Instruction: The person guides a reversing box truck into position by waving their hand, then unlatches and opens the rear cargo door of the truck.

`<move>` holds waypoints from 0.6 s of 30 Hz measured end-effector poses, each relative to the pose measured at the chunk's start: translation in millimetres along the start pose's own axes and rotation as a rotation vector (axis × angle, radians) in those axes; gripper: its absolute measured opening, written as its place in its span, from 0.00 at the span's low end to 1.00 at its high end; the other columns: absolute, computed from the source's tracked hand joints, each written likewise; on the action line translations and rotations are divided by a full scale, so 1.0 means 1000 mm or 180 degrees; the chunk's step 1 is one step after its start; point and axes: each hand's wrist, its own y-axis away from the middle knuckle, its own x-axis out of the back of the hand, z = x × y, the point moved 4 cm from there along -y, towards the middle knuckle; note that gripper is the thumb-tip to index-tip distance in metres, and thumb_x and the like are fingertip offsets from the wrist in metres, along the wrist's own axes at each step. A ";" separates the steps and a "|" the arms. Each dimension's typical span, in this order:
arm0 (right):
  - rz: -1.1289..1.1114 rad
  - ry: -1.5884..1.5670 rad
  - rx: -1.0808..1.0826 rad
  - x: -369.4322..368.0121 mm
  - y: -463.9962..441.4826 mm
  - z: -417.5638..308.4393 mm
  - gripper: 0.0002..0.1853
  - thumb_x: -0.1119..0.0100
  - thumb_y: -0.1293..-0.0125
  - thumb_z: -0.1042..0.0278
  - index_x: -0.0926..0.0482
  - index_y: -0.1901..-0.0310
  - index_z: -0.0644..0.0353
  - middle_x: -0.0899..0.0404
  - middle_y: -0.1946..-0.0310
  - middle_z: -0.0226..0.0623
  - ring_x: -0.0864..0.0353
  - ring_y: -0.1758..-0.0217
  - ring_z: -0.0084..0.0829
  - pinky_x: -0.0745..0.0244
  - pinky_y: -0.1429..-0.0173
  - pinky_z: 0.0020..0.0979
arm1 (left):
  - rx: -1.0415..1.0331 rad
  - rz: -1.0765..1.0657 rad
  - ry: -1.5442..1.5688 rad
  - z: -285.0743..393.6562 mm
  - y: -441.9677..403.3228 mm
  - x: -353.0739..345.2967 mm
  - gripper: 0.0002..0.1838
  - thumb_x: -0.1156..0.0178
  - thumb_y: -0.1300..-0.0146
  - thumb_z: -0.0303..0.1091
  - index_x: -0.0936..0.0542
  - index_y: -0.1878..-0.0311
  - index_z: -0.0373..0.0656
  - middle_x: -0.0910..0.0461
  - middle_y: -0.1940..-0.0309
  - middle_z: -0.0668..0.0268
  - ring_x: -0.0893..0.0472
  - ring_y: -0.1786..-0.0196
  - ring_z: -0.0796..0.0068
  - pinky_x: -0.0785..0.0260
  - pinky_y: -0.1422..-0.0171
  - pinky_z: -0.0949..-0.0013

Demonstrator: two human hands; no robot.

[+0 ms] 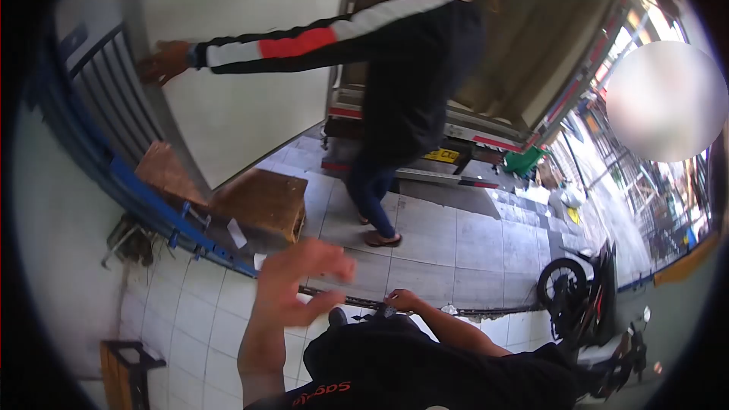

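Observation:
My left hand (307, 281) is raised in front of me, slightly blurred, with fingers curved and the thumb held apart from them. Nothing shows between them. Close to my waist, my right hand (404, 301) is closed, its fingers at a small dark patterned thing (387, 310) that I cannot make out. Beyond my hands, a person (414, 76) in a dark top with a white and red sleeve stands behind a truck (524, 68). One hand (165, 61) of that person touches the edge of the truck's large white door (243, 23), which is swung out.
Wooden boxes (262, 197) stand under the door on the left, beside a blue metal gate rail (182, 224). A floor track (486, 311) crosses before me. Motorcycles (581, 288) are parked at the right. A wooden-topped bench or stool (118, 376) is at lower left.

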 end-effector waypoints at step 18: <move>0.0055 -0.1002 -0.1559 -0.094 0.108 0.185 0.28 0.56 0.48 0.40 0.23 0.59 0.58 0.26 0.56 0.44 0.29 0.50 0.42 0.36 0.45 0.34 | -0.2732 -0.1153 0.1018 0.150 -0.081 -0.026 0.13 0.46 0.45 0.37 0.30 0.56 0.48 0.29 0.66 0.75 0.28 0.66 0.86 0.34 0.64 0.82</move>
